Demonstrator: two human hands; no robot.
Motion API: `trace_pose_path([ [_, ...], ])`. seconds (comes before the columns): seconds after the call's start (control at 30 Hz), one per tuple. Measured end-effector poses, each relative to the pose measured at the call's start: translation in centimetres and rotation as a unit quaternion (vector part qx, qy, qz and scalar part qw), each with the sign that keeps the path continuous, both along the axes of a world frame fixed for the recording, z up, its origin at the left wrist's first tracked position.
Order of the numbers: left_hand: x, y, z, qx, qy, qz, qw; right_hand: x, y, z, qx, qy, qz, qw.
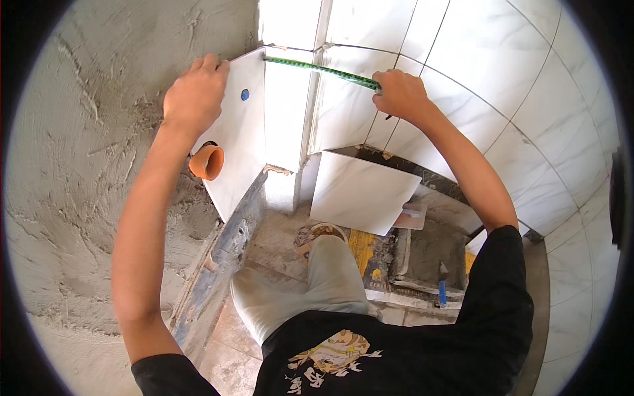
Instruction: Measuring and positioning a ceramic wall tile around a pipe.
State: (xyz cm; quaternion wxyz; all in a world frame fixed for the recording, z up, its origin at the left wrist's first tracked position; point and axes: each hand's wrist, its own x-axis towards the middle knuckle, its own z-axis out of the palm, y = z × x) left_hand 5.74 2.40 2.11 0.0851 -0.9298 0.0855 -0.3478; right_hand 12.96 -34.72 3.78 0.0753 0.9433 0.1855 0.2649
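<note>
My left hand grips the top left edge of a white wall tile standing against the rough grey mortar wall. A small blue spot marks the tile's face. My right hand pinches the right end of a green measuring tape and a dark pencil. The tape stretches leftward across the corner to the tile's top edge. An orange pipe end sticks out of the wall just left of the tile.
White marbled tiles cover the wall on the right. A loose white tile leans low in the corner. On the floor lie a trowel, a blue-handled tool and mortar debris. My knee and sandalled foot are below.
</note>
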Motion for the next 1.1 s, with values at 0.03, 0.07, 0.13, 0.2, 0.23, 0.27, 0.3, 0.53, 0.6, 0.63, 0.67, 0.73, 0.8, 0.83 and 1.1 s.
trace_pose_path([
  [0.03, 0.0, -0.1, 0.0, 0.009, -0.009, -0.004, 1.000, 0.0, 0.1, 0.2, -0.011, 0.002, -0.021, 1.000],
  [0.07, 0.1, -0.1, -0.1, 0.019, -0.018, -0.009, 1.000, -0.1, 0.1, 0.1, -0.019, -0.001, -0.026, 0.999],
  [0.13, 0.6, 0.5, -0.3, 0.018, -0.029, -0.015, 0.999, 0.0, 0.4, 0.2, -0.007, -0.033, -0.021, 0.999],
  [0.2, 1.1, 0.9, -0.6, 0.020, -0.038, -0.024, 0.999, 0.0, 0.9, 0.3, -0.015, -0.032, -0.037, 0.999],
  [0.23, 1.4, 0.9, -0.7, 0.021, -0.045, -0.027, 0.998, -0.1, 1.1, 0.4, -0.013, -0.028, -0.053, 0.998],
  [0.27, 1.6, 0.9, -0.9, 0.022, -0.052, -0.030, 0.998, -0.1, 1.3, 0.7, -0.021, -0.029, -0.056, 0.998],
  [0.3, 1.7, 1.0, -1.0, 0.015, -0.053, -0.033, 0.998, -0.2, 1.5, 1.1, -0.031, -0.034, -0.063, 0.997],
  [0.53, 1.6, 0.8, -1.2, 0.003, -0.065, -0.056, 0.996, -2.0, 3.1, 2.5, -0.051, -0.012, -0.114, 0.992],
  [0.6, 1.5, 0.9, -1.4, 0.001, -0.057, -0.055, 0.997, -1.9, 3.4, 2.3, -0.051, -0.009, -0.122, 0.991],
  [0.63, 1.5, 1.0, -1.5, 0.002, -0.055, -0.047, 0.997, -1.8, 3.5, 2.2, -0.047, -0.007, -0.129, 0.991],
  [0.67, 1.5, 1.0, -1.5, 0.003, -0.053, -0.040, 0.998, -1.7, 3.2, 2.1, -0.053, -0.001, -0.128, 0.990],
  [0.73, 1.4, 1.0, -1.4, 0.004, -0.065, -0.045, 0.997, -1.8, 2.1, 1.0, -0.057, 0.011, -0.089, 0.994],
  [0.8, 0.5, 0.5, -1.1, 0.007, -0.073, -0.056, 0.996, -2.4, 1.5, -2.2, -0.070, 0.080, -0.096, 0.990],
  [0.83, -0.1, 0.2, -0.3, -0.009, -0.033, -0.029, 0.999, -2.4, 1.2, -4.1, -0.077, 0.129, -0.103, 0.983],
  [1.1, -2.2, 1.5, 0.6, 0.028, 0.017, -0.031, 0.999, -1.1, 1.5, -23.1, -0.033, 0.214, -0.078, 0.973],
])
